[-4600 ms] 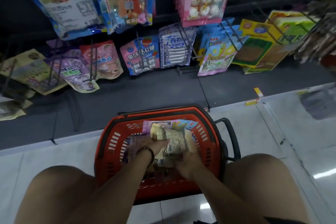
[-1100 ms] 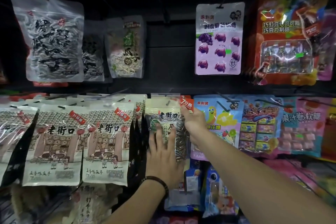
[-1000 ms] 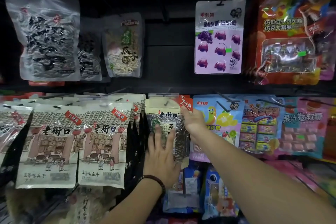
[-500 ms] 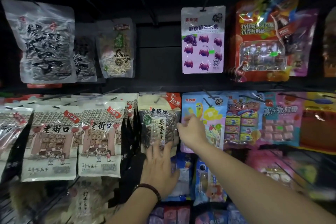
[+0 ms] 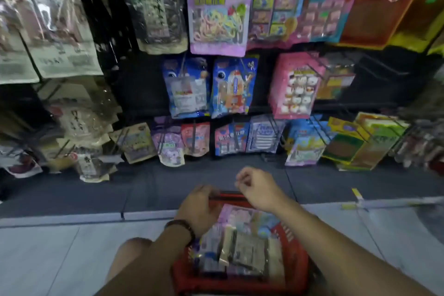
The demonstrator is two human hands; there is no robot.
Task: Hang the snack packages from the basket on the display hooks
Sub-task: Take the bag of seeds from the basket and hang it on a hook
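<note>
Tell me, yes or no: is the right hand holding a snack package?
No, the right hand hovers empty above the red basket, fingers loosely curled.

The red basket [image 5: 292, 269] sits on the floor right under both hands, stuffed with snack packages [image 5: 242, 245] lying flat and overlapping: a pinkish-purple pack at the far end below the right hand [image 5: 258, 190], beige-and-dark seed packs in the middle, something blue next to the left hand [image 5: 199, 209]. Display hooks [image 5: 276, 127] stick out of the rack beyond the hands, most carrying hanging packs.
</note>
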